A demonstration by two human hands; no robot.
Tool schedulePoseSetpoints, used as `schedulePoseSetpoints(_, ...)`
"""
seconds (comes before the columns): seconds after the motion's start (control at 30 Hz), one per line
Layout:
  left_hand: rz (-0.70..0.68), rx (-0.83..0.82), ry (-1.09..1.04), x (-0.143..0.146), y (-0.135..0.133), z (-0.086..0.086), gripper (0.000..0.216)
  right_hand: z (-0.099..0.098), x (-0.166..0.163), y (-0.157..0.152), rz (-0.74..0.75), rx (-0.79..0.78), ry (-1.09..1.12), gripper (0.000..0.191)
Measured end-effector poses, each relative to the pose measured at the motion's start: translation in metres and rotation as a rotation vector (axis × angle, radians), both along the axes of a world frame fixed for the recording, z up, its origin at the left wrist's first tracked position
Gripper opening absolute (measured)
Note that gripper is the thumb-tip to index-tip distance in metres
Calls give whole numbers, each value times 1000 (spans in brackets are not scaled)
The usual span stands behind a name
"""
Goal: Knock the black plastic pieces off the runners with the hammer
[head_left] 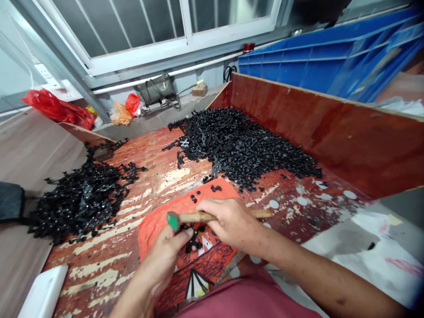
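My right hand is wrapped round the wooden handle of a small hammer, whose green head lies just above my left fingers. Low over an orange printed cloth, my left hand pinches a small black part between thumb and fingers. The hammer and fingers hide some of that part, so its full shape does not show. Several small round black pieces lie on the cloth beyond my hands.
A large heap of black parts fills the back of the worn red table. At left lies another pile of black linked parts. A red-brown board walls the right side, with a blue crate behind. A white box-shaped object sits front left.
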State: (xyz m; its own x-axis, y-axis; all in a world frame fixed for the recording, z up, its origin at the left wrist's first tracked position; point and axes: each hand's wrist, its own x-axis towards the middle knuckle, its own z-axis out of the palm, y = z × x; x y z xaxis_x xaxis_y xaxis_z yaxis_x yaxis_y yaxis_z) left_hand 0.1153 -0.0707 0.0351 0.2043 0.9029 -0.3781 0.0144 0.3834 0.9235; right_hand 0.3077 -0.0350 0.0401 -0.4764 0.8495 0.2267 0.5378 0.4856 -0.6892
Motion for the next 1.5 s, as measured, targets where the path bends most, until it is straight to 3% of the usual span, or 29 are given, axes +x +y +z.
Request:
schedulePoseSetpoints(0.07,21,-11,6,-9,6,1,22,0,0,-2,0,17,-25,33)
schedulePoseSetpoints(0.27,36,212,468,-42,35,-16,38,-10,29,-2,-121,-136,31,32)
schedulePoseSetpoints(0.5,-89,286,646,-32,50,-42,31,-32,62,-22,-224,-293,-105,29)
schedulePoseSetpoints(0.63,-101,300,695,-32,51,-50,32,-38,62,-24,-230,-315,-103,25)
schedulePoseSetpoints(0.83,-112,328,742,-36,50,-62,34,-35,56,-22,-213,-302,-112,33)
schedulePoseSetpoints(1.13,-38,290,616,-35,50,-65,30,-29,46,-17,-123,-202,-96,42)
schedulePoseSetpoints(1.5,-86,333,680,-38,47,-69,33,-25,39,-14,-123,-150,-130,45)
